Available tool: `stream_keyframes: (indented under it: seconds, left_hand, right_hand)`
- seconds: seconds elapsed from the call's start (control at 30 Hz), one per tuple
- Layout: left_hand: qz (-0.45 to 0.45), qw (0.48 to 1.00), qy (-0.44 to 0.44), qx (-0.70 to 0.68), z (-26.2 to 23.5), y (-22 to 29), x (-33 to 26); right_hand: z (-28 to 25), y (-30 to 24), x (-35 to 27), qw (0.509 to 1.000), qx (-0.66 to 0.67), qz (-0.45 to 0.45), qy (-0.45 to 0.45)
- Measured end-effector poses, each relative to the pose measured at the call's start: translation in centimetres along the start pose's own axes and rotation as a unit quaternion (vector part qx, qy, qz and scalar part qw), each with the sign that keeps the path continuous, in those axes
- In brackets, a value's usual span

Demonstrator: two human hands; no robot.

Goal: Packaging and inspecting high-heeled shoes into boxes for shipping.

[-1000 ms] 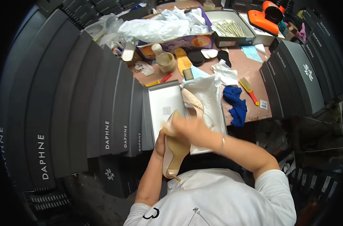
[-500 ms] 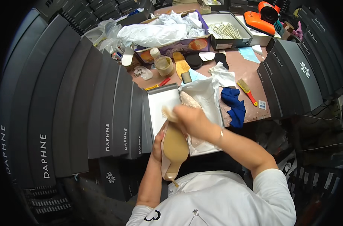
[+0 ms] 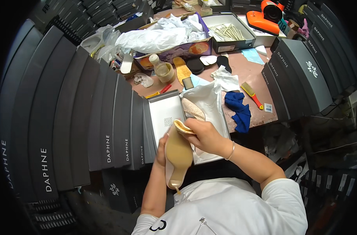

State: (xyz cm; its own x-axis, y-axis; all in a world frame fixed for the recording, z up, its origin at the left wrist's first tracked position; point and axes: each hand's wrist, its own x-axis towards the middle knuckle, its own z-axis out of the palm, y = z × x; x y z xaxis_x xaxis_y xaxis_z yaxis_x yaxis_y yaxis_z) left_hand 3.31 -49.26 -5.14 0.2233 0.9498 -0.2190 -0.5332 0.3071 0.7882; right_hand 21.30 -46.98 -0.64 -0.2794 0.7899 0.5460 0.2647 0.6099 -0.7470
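Observation:
My left hand (image 3: 161,152) is closed round the side of a high-heeled shoe (image 3: 178,150), whose tan sole faces up and whose heel points toward my body. Pinched in my right hand (image 3: 209,137) is a folded yellowish cloth or pad (image 3: 181,127), at the toe end of the sole. Beneath both hands lies an opened shoe box (image 3: 159,105), white inside, lined with white tissue paper (image 3: 210,103). In it rests a second, glittery pale pink shoe (image 3: 193,108), partly hidden by my right hand.
Tall stacks of dark shoe boxes (image 3: 96,113) crowd the left, with more boxes (image 3: 292,78) at the right. A blue cloth (image 3: 239,111) and a brush (image 3: 252,95) lie right of the open box. Beyond stand a bottle (image 3: 157,64) and a carton (image 3: 190,50) of white paper.
My right hand with the yellowish cloth has moved slightly down and right at the toe of the sole. The whole view has shifted a little; my left hand still grips the shoe.

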Motion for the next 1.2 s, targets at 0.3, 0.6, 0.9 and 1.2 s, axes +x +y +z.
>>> stream_keyframes:
  seconds: [0.3, 0.6, 0.9, 1.2]
  left_hand:
    - [0.195, 0.585, -0.04, 0.787, 4.2, -0.3, 3.8]
    - [0.135, 0.825, -0.025, 0.548, 5.5, -3.0, 4.5]
    - [-0.119, 0.959, -0.259, 0.012, -1.1, -1.2, 0.1]
    - [-0.152, 0.968, -0.189, 0.07, 3.0, -3.4, -2.4]
  right_hand:
    - [-5.5, 5.2, -4.8, 0.691, 0.575, 0.402, 0.173]
    - [-7.6, 3.7, -3.7, 0.777, 0.443, 0.399, 0.202]
    - [-6.9, 6.9, 2.7, 0.912, 0.263, 0.305, 0.083]
    - [-0.8, 5.7, 1.8, 0.963, 0.065, 0.251, 0.077]
